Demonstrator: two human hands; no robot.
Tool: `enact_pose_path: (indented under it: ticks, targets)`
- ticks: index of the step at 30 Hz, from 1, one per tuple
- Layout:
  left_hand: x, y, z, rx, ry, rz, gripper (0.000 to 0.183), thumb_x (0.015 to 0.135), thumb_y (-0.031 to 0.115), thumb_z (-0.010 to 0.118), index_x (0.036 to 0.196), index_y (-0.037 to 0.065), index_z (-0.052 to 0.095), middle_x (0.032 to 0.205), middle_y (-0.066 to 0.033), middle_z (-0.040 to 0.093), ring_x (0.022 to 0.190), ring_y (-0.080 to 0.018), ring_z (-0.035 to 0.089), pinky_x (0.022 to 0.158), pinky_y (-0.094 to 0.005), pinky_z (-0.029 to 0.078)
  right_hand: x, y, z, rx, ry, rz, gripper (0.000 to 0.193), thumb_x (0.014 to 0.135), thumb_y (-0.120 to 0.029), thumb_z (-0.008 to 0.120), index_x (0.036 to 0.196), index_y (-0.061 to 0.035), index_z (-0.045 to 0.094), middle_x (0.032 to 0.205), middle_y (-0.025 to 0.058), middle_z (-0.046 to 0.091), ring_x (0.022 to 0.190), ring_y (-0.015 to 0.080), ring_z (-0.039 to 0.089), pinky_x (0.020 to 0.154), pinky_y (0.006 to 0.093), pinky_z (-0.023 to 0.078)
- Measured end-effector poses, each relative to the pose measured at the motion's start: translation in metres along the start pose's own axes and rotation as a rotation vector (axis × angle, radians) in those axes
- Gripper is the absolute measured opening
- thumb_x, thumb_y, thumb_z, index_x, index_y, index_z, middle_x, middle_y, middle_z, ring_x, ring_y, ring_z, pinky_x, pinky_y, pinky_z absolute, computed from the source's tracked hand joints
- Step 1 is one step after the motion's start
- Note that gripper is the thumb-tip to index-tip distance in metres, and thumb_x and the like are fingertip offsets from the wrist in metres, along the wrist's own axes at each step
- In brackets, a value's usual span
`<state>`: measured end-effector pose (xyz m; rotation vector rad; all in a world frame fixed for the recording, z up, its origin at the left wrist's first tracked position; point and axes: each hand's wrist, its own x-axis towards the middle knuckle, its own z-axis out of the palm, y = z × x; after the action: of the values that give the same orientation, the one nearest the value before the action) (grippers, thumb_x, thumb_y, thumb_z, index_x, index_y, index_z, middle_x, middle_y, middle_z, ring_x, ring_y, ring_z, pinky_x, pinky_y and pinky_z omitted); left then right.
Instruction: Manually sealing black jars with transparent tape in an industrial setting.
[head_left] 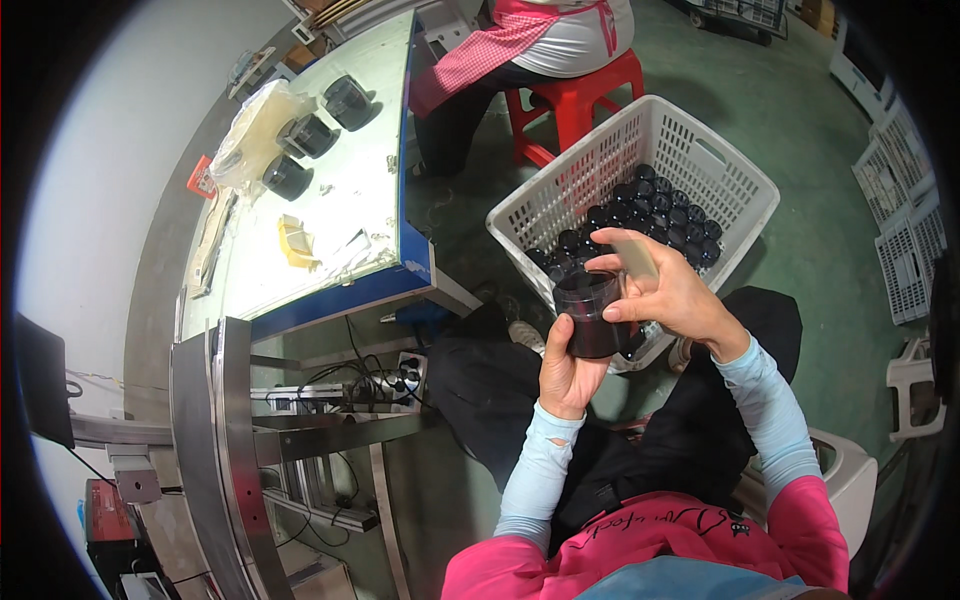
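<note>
Jar (pixel 588 328) held near the crate (pixel 745 190): left grip (pixel 572 372) wrapped low around it, right grip (pixel 668 288) half curled, thumb on its upper side, pale slip (pixel 637 260) at the fingers, clamped or not I can't tell. Looks stiff, light, maybe slick; lower sides seem safest.

Light falls brightest on the white surface (pixel 345 200), where the dark jars (pixel 347 102) cast short shadows. The green floor (pixel 820 270) is dimmer. Straight edges bow toward the black fisheye rim.
</note>
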<state>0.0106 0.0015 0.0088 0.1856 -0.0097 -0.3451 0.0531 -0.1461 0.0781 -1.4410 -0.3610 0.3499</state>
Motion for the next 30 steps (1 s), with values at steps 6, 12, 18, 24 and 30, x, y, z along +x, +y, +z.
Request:
enact_pose_path:
  ticks: [6, 12, 18, 24, 30]
  targets:
    - [0.0, 0.0, -0.01, 0.057, -0.106, 0.045, 0.069, 0.073, 0.023, 0.07, 0.127, 0.002, 0.033, 0.125, -0.0174, 0.042, 0.115, -0.0308, 0.043, 0.097, -0.0524, 0.034, 0.002, 0.001, 0.0, 0.056, 0.0, 0.003, 0.068, 0.067, -0.005, 0.073, 0.124, -0.0009, 0.037, 0.111, 0.0218, 0.051, 0.062, 0.0046, 0.052, 0.055, 0.0184, 0.045]
    - [0.002, 0.004, 0.01, 0.266, -0.093, 0.057, 0.064, 0.072, 0.015, 0.071, 0.121, -0.006, 0.036, 0.117, -0.0167, 0.049, 0.107, -0.027, 0.05, 0.096, -0.0428, 0.039, 0.004, -0.003, -0.008, 0.075, -0.035, 0.004, 0.066, 0.067, -0.004, 0.072, 0.124, -0.0012, 0.038, 0.113, 0.0241, 0.051, 0.074, 0.0083, 0.055, 0.058, 0.0203, 0.047]
    - [-0.002, 0.013, 0.017, 0.38, -0.068, 0.062, 0.059, 0.074, 0.014, 0.067, 0.121, -0.005, 0.037, 0.115, -0.0158, 0.05, 0.105, -0.0264, 0.052, 0.094, -0.041, 0.041, 0.006, -0.008, -0.001, 0.148, -0.044, 0.002, 0.068, 0.068, -0.002, 0.07, 0.126, -0.0015, 0.036, 0.112, 0.0207, 0.052, 0.082, 0.0131, 0.057, 0.06, 0.0209, 0.048]
    - [0.004, 0.053, 0.044, 0.488, -0.124, 0.165, 0.059, 0.072, 0.011, 0.068, 0.121, -0.001, 0.037, 0.114, -0.0124, 0.051, 0.102, -0.0264, 0.054, 0.092, -0.0377, 0.043, -0.006, -0.009, -0.022, 0.198, 0.177, -0.053, 0.061, 0.075, -0.015, 0.064, 0.127, -0.0012, 0.035, 0.108, 0.012, 0.056, 0.053, 0.0011, 0.039, 0.042, 0.0137, 0.029]
    - [0.031, 0.171, 0.094, 1.156, 0.028, 0.67, 0.043, 0.069, 0.002, 0.068, 0.109, -0.001, 0.053, 0.1, -0.0074, 0.059, 0.09, -0.0145, 0.056, 0.082, -0.0266, 0.043, -0.028, 0.013, -0.063, 0.327, 0.291, 0.036, 0.051, 0.082, -0.014, 0.059, 0.124, 0.0011, 0.035, 0.096, 0.0101, 0.056, 0.05, 0.0017, 0.037, 0.039, 0.0132, 0.028]
